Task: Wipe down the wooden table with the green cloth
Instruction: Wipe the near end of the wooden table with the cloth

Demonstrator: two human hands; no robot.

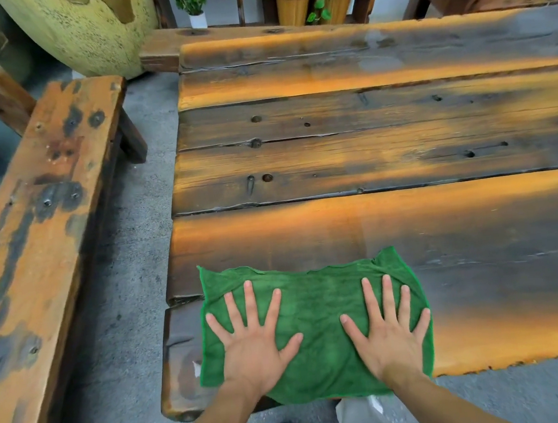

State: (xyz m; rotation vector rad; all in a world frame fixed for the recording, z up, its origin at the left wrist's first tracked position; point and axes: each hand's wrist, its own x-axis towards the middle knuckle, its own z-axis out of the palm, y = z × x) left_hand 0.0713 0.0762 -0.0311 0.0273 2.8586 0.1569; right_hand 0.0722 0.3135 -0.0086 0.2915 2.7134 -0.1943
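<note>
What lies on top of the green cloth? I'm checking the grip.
Both hands lie flat on the cloth, fingers spread: left hand, right hand. The table surface beneath the cloth is covered.

Rustic eatery or courtyard: plank table [368, 153], bench [39, 209], potted plant [191, 0].

Bright, even daylight, no hard shadows. Pale sheen across the far planks of the table [382, 124] toward upper right, washing out the grain there. Wide-angle lens: plank lines bow, bench [30, 216] at left leans outward, corners stretched. Centre and lower frame sharp; cloth [317, 328] texture reads clearly. Upper edge softer, slight smear. Colours look oversaturated, orange wood especially.
</note>
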